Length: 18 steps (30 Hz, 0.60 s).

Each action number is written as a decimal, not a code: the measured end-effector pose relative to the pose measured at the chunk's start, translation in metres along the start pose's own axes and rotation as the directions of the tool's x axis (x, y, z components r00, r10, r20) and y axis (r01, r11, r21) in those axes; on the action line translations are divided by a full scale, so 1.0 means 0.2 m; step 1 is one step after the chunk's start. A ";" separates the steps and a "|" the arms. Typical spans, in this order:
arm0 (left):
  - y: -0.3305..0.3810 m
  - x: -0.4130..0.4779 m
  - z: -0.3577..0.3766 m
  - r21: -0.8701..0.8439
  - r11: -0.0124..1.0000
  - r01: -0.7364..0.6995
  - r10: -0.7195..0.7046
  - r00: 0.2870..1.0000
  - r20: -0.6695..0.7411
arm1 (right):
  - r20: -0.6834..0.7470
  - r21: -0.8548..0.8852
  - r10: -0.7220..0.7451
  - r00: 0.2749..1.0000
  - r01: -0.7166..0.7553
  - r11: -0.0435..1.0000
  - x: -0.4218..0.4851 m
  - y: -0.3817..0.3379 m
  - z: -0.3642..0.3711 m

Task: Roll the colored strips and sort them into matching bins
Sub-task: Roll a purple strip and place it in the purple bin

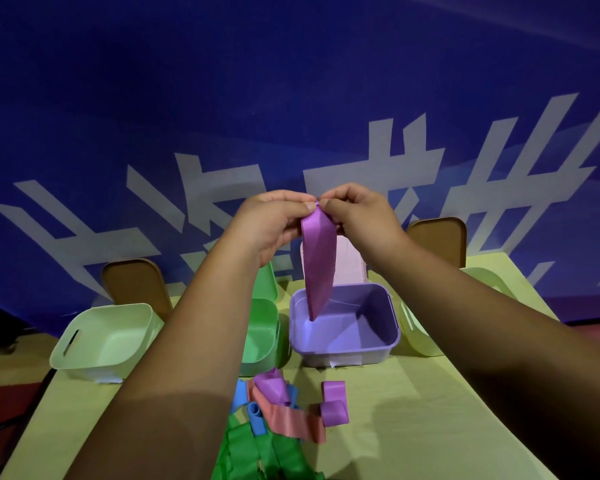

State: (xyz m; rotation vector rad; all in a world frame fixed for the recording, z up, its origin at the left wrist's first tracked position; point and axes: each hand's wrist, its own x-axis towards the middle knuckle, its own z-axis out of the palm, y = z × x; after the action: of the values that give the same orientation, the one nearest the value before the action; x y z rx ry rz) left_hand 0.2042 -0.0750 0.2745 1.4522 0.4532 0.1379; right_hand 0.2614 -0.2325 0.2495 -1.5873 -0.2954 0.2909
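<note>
Both hands are raised above the bins and pinch the top end of a purple strip (318,265). My left hand (274,223) holds it from the left, my right hand (357,216) from the right. The strip hangs straight down, unrolled, its lower tip over the purple bin (343,351). A green bin (260,337) stands left of the purple one, partly behind my left forearm. On the table near me lies a pile of strips: purple curls (333,403), a pink strip (291,420), blue rolls (257,417) and green strips (257,455).
A pale white-green bin (108,341) stands at the left, a pale yellow bin (420,337) at the right behind my right forearm. A pink bin (350,258) and another green bin (267,282) sit further back. Two brown chair backs (132,282) and a blue banner stand behind the yellow-green table (413,427).
</note>
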 end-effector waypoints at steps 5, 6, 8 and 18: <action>-0.01 0.00 0.01 0.005 1.000 0.024 -0.024 1.000 -0.007 | -0.024 0.049 0.049 0.999 -0.047 0.998 0.01 0.01 0.02; -0.02 0.00 0.01 0.003 1.000 0.029 -0.029 1.000 -0.008 | -0.027 0.046 0.053 0.998 -0.052 0.998 0.01 0.01 0.02; -0.02 0.00 0.01 0.004 1.000 0.027 -0.027 1.000 -0.011 | -0.021 0.036 0.058 0.998 -0.058 0.998 0.02 0.02 0.01; -0.01 -0.01 -0.02 0.038 0.999 -0.007 0.007 1.000 -0.012 | 0.046 -0.011 -0.001 0.999 0.001 1.000 0.02 0.02 -0.02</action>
State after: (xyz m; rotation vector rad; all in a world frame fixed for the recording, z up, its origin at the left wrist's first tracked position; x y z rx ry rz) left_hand 0.2006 -0.0732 0.2735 1.4909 0.4630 0.1446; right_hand 0.2668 -0.2342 0.2449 -1.5925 -0.3335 0.3260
